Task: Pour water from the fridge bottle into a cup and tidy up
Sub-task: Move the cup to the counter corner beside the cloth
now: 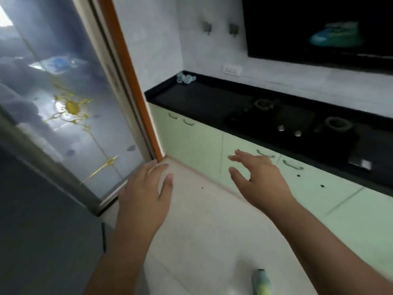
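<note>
Fridge door [63, 99], glossy with a gold flower, stands shut at left; bottle and cup unseen. Left hand [142, 192] and right hand [258, 179] hover empty, fingers spread, probably reaching to open it.

Head-worn view, downward over floor [212, 231]

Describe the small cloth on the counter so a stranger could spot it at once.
Find the long black counter above the pale green cabinets. The cloth lies crumpled in its far left corner against the wall, the only pale blue thing there.
</note>
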Demonstrator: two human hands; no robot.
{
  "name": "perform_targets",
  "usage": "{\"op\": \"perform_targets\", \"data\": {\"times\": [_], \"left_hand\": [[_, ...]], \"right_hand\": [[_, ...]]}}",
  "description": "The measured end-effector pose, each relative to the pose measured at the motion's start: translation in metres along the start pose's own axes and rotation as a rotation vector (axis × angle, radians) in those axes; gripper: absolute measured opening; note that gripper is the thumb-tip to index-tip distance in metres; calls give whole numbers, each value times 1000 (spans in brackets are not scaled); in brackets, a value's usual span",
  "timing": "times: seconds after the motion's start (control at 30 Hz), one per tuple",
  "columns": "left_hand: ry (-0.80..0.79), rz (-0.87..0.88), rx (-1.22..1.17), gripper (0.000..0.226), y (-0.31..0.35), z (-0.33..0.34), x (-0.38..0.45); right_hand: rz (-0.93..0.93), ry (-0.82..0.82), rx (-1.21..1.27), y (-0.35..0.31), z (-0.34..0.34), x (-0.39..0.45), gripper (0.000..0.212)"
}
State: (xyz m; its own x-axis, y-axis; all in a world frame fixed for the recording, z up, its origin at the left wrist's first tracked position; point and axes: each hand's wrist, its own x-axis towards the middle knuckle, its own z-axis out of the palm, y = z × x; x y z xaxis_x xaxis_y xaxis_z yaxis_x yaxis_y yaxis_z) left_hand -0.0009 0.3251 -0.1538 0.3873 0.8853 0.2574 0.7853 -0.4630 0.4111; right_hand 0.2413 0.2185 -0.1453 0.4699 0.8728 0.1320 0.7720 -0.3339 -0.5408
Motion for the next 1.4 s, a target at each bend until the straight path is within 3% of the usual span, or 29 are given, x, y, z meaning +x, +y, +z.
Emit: {"op": "perform_targets", "data": {"times": [0.2,0.4,0.73,0.93,1.4], "left_hand": [[-190,345,-15,50,124,64,26],[-249,612,-32,44,254,126,12],[-304,804,-67,34,421,212,-27],[-389,896,-92,47,493,264,-36],[-428,1132,-190,27,668,409,65]], "right_hand": [[404,196,-63,123,-71,-71,39],[670,327,-105,220,-132,-131,38],[823,396,-194,344,-217,-194,41],[948,416,-188,403,-248,-219,41],[1187,377,-205,558,-306,-136,41]]}}
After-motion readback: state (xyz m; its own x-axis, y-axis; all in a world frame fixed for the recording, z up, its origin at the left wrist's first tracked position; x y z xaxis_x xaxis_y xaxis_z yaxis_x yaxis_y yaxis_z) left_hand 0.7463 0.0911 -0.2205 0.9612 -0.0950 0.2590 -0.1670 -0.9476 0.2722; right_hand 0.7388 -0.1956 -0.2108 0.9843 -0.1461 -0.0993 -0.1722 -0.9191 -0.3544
